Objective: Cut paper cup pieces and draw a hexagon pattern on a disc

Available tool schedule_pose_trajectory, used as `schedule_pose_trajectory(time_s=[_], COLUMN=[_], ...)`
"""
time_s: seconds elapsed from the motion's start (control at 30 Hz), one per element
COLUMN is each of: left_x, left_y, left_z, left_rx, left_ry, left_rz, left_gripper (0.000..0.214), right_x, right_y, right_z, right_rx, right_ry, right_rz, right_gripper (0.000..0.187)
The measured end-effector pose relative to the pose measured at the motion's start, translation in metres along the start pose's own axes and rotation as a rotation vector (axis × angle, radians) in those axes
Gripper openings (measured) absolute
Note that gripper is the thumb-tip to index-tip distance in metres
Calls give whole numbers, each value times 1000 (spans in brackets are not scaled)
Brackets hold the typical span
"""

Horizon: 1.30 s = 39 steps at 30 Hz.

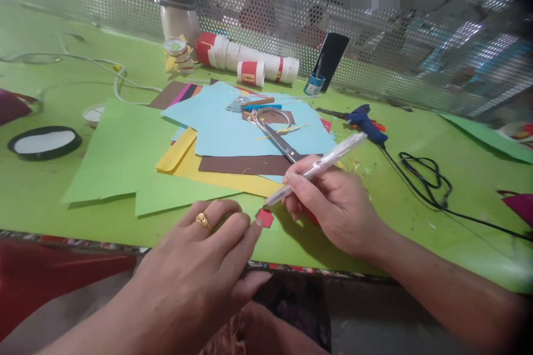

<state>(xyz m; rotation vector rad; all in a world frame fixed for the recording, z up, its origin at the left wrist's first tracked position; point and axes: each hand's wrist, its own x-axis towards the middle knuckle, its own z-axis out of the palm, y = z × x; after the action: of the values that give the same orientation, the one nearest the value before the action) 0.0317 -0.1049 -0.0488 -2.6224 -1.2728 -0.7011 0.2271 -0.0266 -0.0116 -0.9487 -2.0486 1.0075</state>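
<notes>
My right hand is closed around a pale, translucent pen, its tip pointing down at a small red paper hexagon. The tip is at or just above the paper's upper edge; I cannot tell if it touches. My left hand, with a gold ring on one finger, lies on the table edge, its index fingertip on the hexagon's left side. Partly under my right hand is a pair of scissors, dark blades toward the stack of blue paper. Something red shows beneath that hand, mostly hidden.
Green paper and yellow paper lie behind my hands. Farther back are stacked paper cups, a blue paint pot and a perforated metal screen. At right rests a blue glue gun with a coiled black cord.
</notes>
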Motion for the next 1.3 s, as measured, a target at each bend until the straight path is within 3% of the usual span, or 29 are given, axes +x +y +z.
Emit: schedule_pose_trajectory(time_s=[1.3], left_x=[-1], left_y=[1], left_z=[-3], left_rx=[-13], left_ry=[-27], left_rz=[-8], left_gripper=[34], right_x=[0], right_y=[1], right_z=[-1], right_rx=[-80], right_ry=[-7], right_rz=[-21], right_gripper=[26])
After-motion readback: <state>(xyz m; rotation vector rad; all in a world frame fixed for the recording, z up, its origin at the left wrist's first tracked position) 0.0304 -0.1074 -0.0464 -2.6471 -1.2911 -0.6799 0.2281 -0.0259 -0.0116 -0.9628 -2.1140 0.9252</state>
